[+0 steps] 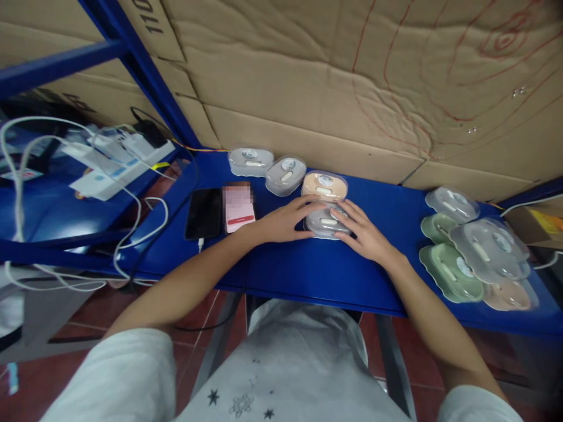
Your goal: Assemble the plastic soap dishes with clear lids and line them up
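A clear-lidded grey plastic case (326,222) lies on the blue shelf (308,269) in front of me. My left hand (285,221) grips its left side and my right hand (359,228) grips its right side, fingers curled over the lid. Just behind it sits a peach case (324,184). Two more grey cases (250,160) (285,173) stand in a row further left at the back.
A pile of green, clear and peach cases (477,258) lies at the right. A black phone (204,213) and a pink-white card (239,212) lie left of my hands. White cables and chargers (114,161) cover the left shelf. Cardboard (352,82) forms the back wall.
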{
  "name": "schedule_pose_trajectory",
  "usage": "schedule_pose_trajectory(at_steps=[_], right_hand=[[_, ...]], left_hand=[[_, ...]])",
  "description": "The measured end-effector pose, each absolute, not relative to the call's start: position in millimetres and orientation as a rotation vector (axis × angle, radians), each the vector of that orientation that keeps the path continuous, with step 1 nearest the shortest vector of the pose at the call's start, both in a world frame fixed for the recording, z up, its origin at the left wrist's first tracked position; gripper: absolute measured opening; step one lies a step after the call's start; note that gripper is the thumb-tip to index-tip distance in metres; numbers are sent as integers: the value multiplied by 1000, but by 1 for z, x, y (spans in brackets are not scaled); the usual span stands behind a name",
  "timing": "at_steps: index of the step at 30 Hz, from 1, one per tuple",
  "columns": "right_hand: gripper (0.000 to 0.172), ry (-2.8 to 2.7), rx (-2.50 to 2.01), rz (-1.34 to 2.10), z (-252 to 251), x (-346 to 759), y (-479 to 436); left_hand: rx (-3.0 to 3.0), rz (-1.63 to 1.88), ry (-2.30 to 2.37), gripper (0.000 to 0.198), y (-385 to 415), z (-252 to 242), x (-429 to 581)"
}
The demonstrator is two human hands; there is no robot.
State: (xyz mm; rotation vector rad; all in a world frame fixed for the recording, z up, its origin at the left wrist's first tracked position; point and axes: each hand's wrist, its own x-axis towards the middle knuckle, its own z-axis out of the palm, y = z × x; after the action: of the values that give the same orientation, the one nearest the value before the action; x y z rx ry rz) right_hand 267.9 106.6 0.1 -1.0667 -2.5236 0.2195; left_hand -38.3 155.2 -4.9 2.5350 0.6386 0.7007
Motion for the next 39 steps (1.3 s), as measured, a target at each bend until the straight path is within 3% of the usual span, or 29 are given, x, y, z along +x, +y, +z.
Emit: schedule_pose_trajectory(at_steps=[10,16,20,23,26,28,33,39], right_hand=[[76,-2541,-1021,176,2,261,104],[70,-2533,-1036,125,3,258,98],[53,-2253,-1134,91,9,263,105],[51,-2118,-1185,104,17,273,132],[48,-2239,-1169,193,21,282,170],[52,-2343,-1191,246,20,281,193],[88,-2467,-1277,332,17,275,216],[69,-2460,-1346,409,31,302,211]], left_hand=[[2557,710,659,65,158,-9,-39],[2607,749,653,59,159,7,-45],[2653,971,1060,43,171,15,-56],[2619,977,1417,49,186,8,-68],[2602,890,1490,56,196,-2,-76],[2600,861,1455,59,200,-5,-76],[2569,844,1463,45,211,2,-67],[2488,814,1427,35,237,6,-65]])
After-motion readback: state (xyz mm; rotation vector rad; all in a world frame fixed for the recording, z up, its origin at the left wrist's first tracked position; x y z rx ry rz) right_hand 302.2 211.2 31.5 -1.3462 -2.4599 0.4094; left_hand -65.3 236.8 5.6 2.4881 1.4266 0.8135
